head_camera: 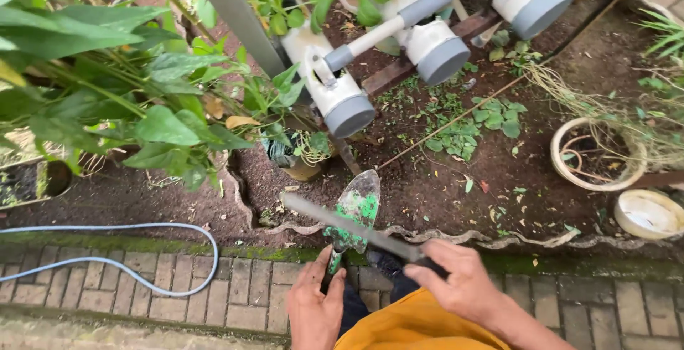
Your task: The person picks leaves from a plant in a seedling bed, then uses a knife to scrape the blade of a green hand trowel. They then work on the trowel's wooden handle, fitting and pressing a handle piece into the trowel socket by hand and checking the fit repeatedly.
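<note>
My left hand (313,307) grips the handle of a green garden trowel (356,211), its worn metal blade pointing up toward the soil bed. My right hand (459,279) holds the dark handle of a long grey metal file (342,225), which lies across the trowel's blade, slanting up to the left. Both hands are low in the view, above my yellow garment (420,325) and the brick paving (235,289).
A pale blue hose (142,268) loops over the bricks at left. Leafy plants (142,100) fill the upper left. White pipes with grey caps (349,111) hang above the soil bed. An empty round pot (595,154) and a shallow white dish (648,213) sit at right.
</note>
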